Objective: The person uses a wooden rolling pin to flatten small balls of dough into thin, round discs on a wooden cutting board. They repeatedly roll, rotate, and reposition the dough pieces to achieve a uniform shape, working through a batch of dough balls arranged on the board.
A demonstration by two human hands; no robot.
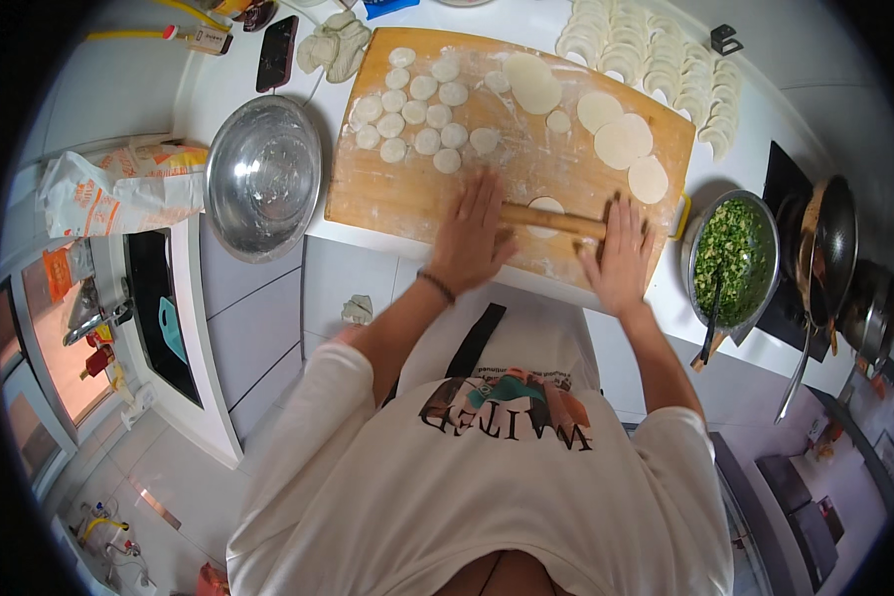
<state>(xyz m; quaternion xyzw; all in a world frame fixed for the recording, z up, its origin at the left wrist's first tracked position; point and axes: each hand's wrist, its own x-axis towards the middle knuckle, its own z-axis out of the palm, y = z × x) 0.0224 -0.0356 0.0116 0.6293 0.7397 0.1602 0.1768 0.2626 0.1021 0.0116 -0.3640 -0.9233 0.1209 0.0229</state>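
Note:
Both my hands lie palm-down with fingers stretched out on a wooden rolling pin (521, 214). My left hand (471, 242) holds the pin's left end and my right hand (620, 257) the right end. Under the pin's middle, a round dough wrapper (544, 232) shows on both sides. All this is near the front edge of a floured wooden board (387, 197). Several small flattened dough pieces (414, 112) lie on the board's left half. Thin rolled wrappers (623, 141) lie at the right, some overlapping, and a larger wrapper (531, 82) lies at the back.
Rows of folded dumplings (663, 59) line the counter behind the board. At right stand a metal bowl of chopped green filling (730, 238) and a frying pan (834, 246). A floury steel basin (264, 179), phone (277, 54), cloth (334, 46) and plastic bag (123, 190) are left.

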